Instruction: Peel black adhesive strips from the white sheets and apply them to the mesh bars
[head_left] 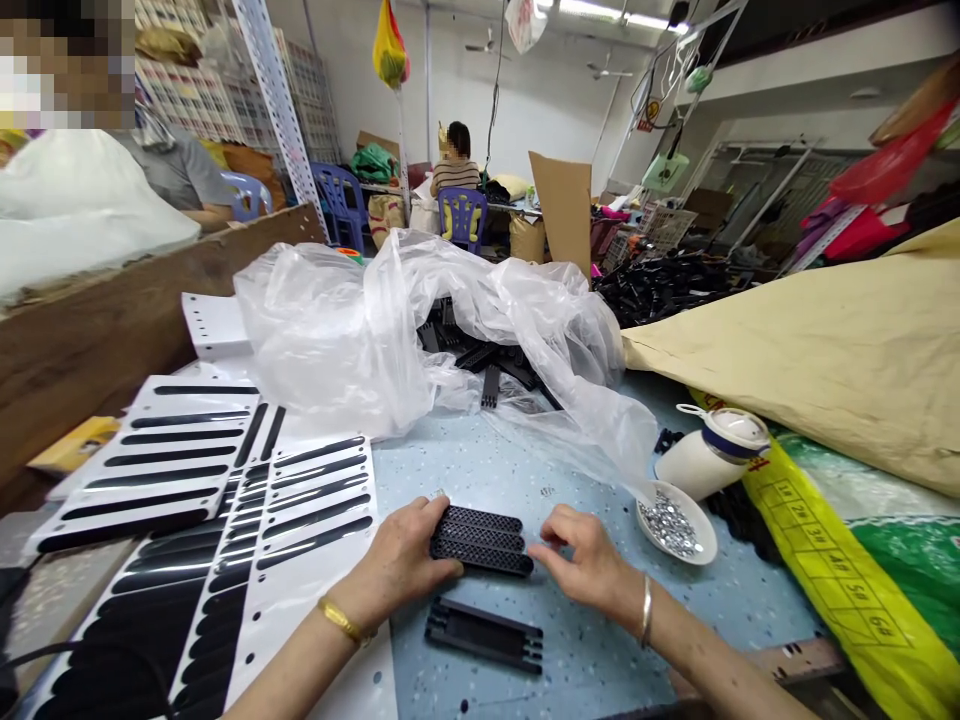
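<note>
My left hand (397,565) holds the left end of a stack of black textured plastic strips (480,538) lying flat on the blue speckled table (480,470). My right hand (589,560) is at the right end of the stack, fingers curled and pinched near it; whether it holds something small I cannot tell. Another black slotted plastic piece (484,633) lies just nearer to me, between my wrists. A small white dish of shiny metal bits (675,523) sits to the right of my right hand.
White sheets with black sticker strips (202,500) lie at left. A clear plastic bag (420,330) holds more black parts behind the stack. A white bottle (709,455) lies on its side at right beside tan paper (825,370). People sit in the background.
</note>
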